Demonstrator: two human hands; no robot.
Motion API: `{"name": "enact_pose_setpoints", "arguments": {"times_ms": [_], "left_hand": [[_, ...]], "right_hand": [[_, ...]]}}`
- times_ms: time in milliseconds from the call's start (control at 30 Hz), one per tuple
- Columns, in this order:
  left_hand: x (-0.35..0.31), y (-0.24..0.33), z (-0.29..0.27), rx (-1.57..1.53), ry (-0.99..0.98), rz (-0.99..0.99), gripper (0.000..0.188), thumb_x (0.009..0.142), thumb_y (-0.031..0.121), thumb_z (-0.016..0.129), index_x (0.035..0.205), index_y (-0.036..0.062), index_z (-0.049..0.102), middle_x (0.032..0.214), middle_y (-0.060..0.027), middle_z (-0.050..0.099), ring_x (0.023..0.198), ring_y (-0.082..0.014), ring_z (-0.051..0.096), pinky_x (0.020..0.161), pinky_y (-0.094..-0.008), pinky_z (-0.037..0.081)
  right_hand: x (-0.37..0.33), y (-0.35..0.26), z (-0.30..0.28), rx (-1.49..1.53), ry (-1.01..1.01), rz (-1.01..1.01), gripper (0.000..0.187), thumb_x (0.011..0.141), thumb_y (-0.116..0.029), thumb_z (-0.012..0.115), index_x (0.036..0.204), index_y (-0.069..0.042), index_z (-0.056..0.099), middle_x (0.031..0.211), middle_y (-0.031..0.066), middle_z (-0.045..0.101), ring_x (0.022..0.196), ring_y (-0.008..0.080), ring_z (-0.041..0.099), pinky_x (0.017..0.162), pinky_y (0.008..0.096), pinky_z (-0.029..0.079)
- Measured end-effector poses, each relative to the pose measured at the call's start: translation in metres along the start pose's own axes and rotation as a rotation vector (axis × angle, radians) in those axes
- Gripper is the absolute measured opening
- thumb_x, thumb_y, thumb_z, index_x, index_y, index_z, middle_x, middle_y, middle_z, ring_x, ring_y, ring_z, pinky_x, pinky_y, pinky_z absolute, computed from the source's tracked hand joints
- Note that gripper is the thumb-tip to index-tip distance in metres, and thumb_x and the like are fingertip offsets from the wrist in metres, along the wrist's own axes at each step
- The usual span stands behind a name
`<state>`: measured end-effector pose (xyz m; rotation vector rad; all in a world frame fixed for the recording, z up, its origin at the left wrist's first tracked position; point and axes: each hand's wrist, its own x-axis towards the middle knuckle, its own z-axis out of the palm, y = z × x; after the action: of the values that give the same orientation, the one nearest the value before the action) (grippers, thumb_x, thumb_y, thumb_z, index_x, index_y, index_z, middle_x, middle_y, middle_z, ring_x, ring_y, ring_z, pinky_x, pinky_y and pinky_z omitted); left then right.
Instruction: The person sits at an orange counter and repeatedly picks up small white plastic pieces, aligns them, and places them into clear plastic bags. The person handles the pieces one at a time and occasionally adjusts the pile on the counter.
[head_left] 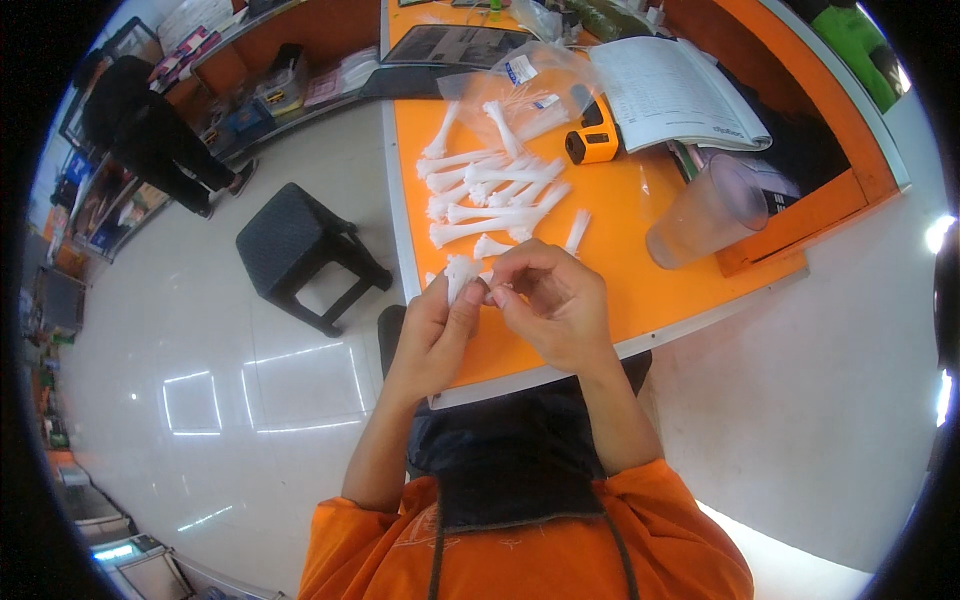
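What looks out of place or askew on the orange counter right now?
Nothing is spilled or broken. The white plastic pieces lie in a loose, uneven heap beside an open clear bag. The lidded cup appears tilted, possibly from lens bend. Both the left hand and the right hand pinch one white piece.

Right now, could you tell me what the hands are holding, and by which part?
Both hands pinch one small white bundle: the left hand grips its lower end with thumb and fingers, the right hand meets it from the right side with its fingertips.
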<state>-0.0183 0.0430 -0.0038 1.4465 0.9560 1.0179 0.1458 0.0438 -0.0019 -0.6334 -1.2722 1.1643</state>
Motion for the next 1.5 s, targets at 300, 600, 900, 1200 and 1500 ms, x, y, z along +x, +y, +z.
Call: {"name": "enact_pose_setpoints", "arguments": {"times_ms": [300, 600, 900, 1200, 1500], "left_hand": [[-0.002, 0.003, -0.003, 0.098, -0.094, 0.099, 0.027, 0.101, 0.028, 0.049, 0.102, 0.0025, 0.058, 0.075, -0.0032, 0.058, 0.063, -0.0106, 0.052, 0.059, -0.0226, 0.039], [-0.004, -0.001, -0.005, 0.009, -0.124, 0.081, 0.025, 0.101, 0.027, 0.049, 0.101, 0.0035, 0.058, 0.078, -0.0022, 0.058, 0.064, -0.0097, 0.051, 0.059, -0.0230, 0.040], [-0.005, -0.003, -0.005, -0.080, -0.095, 0.009, 0.026, 0.101, 0.028, 0.049, 0.098, 0.0042, 0.060, 0.075, -0.0008, 0.056, 0.063, -0.0087, 0.049, 0.058, -0.0232, 0.038], [-0.005, -0.005, -0.007, -0.073, -0.094, 0.005, 0.028, 0.101, 0.029, 0.049, 0.098, 0.0033, 0.060, 0.072, -0.0009, 0.055, 0.062, -0.0087, 0.048, 0.057, -0.0234, 0.037], [-0.003, 0.002, 0.000, -0.025, 0.009, 0.008, 0.027, 0.100, 0.027, 0.051, 0.102, 0.0024, 0.060, 0.074, -0.0016, 0.057, 0.066, -0.0090, 0.051, 0.059, -0.0239, 0.038]], "right_hand": [[-0.004, -0.011, 0.002, -0.012, 0.050, 0.102, 0.028, 0.089, 0.002, 0.062, 0.116, 0.002, 0.055, 0.086, 0.0038, 0.060, 0.080, 0.0097, 0.059, 0.078, 0.0231, 0.049], [-0.006, -0.014, -0.003, -0.196, 0.027, 0.128, 0.018, 0.088, -0.004, 0.067, 0.104, 0.004, 0.064, 0.100, 0.0098, 0.066, 0.089, 0.0119, 0.063, 0.080, 0.0234, 0.051], [-0.009, -0.010, 0.002, -0.083, 0.058, 0.130, 0.015, 0.088, -0.002, 0.065, 0.102, 0.003, 0.063, 0.097, 0.0078, 0.065, 0.089, 0.0121, 0.064, 0.081, 0.0246, 0.052], [-0.009, -0.005, 0.001, -0.117, 0.039, 0.070, 0.010, 0.086, 0.001, 0.064, 0.095, 0.001, 0.061, 0.090, 0.0063, 0.063, 0.086, 0.0125, 0.063, 0.079, 0.0255, 0.052], [-0.011, -0.027, 0.010, -0.737, -0.007, -0.237, 0.014, 0.079, -0.001, 0.067, 0.091, -0.001, 0.061, 0.092, 0.0130, 0.060, 0.081, 0.0257, 0.063, 0.074, 0.0280, 0.051]]}}
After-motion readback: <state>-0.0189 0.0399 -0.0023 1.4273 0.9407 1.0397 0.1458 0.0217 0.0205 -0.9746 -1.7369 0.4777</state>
